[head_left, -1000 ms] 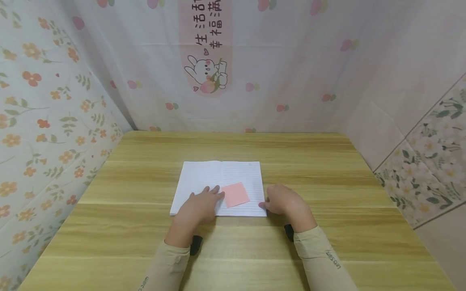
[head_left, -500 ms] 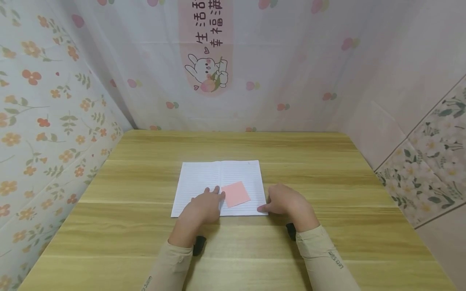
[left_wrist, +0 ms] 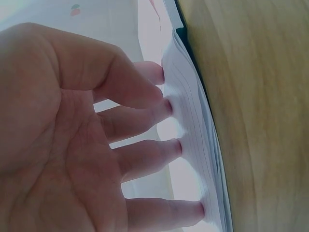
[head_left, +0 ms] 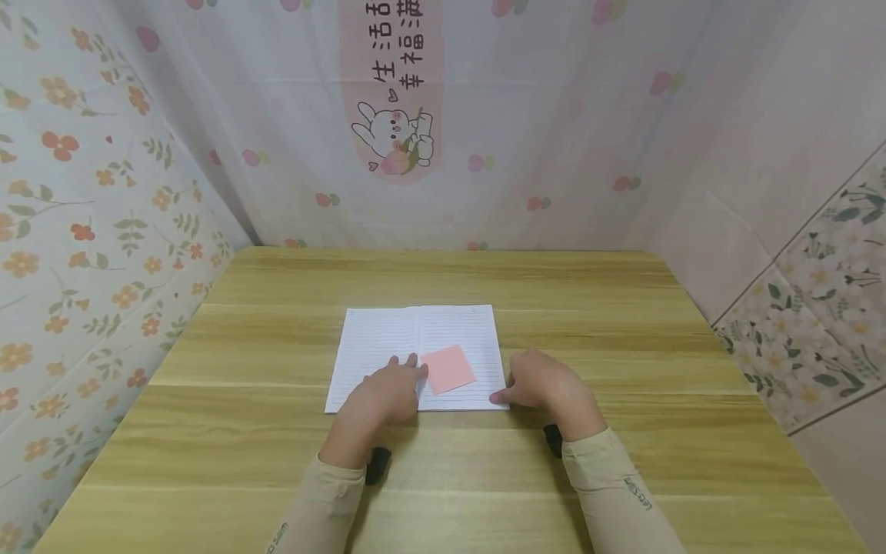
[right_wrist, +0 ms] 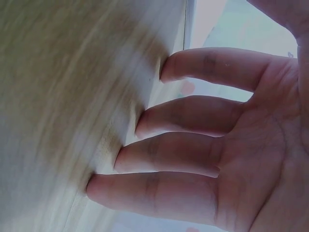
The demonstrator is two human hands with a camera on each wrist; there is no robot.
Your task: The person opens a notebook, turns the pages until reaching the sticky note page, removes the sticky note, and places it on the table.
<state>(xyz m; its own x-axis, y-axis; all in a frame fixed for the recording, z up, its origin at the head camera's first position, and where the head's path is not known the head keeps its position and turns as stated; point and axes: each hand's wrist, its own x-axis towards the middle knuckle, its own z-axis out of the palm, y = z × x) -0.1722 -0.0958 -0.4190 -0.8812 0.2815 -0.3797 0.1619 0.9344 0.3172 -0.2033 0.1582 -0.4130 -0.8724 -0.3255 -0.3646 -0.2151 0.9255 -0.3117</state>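
Observation:
An open notebook (head_left: 377,327) with lined pages lies flat on the wooden table. On its right page rests a pink square sticky note (head_left: 448,369), slightly turned. My left hand (head_left: 388,391) presses its fingertips on the left page by the fold, one finger at the note's left edge. In the left wrist view, the spread fingers (left_wrist: 145,157) touch the paper. Beside the notebook's lower right corner, my right hand (head_left: 543,381) has its thumb on the page edge. Its fingers (right_wrist: 181,113) stand on the table with their tips down, as the right wrist view shows.
The wooden table (head_left: 623,308) reaches back to a white curtain (head_left: 554,115) with a rabbit print. Flower-patterned cloth (head_left: 90,231) hangs on the left, and a patterned panel (head_left: 817,308) stands on the right.
Since a second ago the notebook has shifted slightly right, with its left page lying flatter. Both hands moved a little to the right with it. Over the last half second almost nothing moves.

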